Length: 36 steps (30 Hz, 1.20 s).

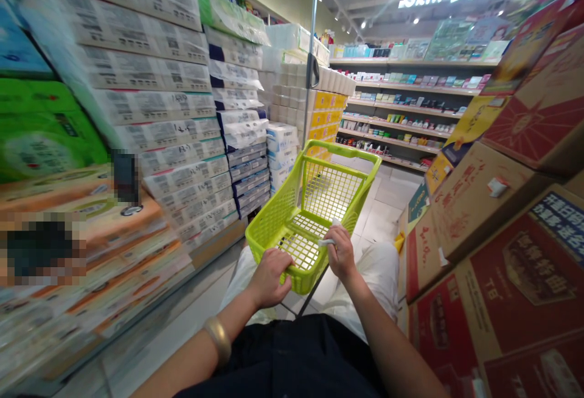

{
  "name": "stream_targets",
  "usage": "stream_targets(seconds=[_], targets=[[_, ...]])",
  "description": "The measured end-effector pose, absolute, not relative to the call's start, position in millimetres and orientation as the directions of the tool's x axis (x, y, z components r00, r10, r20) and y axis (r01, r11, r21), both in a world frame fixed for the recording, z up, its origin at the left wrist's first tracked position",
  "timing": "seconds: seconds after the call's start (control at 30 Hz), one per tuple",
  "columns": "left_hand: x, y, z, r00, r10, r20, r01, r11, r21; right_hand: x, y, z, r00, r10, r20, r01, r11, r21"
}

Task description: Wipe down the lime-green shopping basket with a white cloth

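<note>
In a shop aisle, the green basket runs lengthwise toward 12 o'clock; the left hand is closed on its near rim, and the right hand pinches a white strip above it.

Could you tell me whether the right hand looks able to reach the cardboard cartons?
Probably yes: the right hand sits at the rim of the lime-green basket, with only open aisle between it and the cardboard cartons, though it holds a small white item.
</note>
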<state>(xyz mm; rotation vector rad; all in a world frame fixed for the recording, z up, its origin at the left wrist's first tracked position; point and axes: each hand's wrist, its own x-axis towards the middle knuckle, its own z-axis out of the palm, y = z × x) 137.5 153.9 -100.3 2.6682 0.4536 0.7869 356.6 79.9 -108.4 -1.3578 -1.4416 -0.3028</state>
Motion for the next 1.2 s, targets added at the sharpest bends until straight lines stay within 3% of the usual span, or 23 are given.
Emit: stream_targets(seconds=[0.47, 0.8, 0.97, 1.2], targets=[[130, 215, -103, 0.768, 0.471, 0.434, 0.306, -0.865, 0.398, 331, 97, -105, 0.187, 0.649, 0.737, 0.888, 0.209, -0.410], [172, 160, -80, 0.702, 0.464, 0.540, 0.261, -0.874, 0.410, 313, 131, -109, 0.240, 0.646, 0.725, 0.920, 0.087, -0.383], [181, 154, -84, 0.643, 0.553, 0.530, 0.348, -0.827, 0.442, 307, 134, -115, 0.240, 0.611, 0.754, 0.932, 0.072, -0.355], [173, 146, -96, 0.644, 0.593, 0.484, 0.452, -0.805, 0.385, 302, 125, -120, 0.240, 0.590, 0.771, 0.937, 0.068, -0.344]])
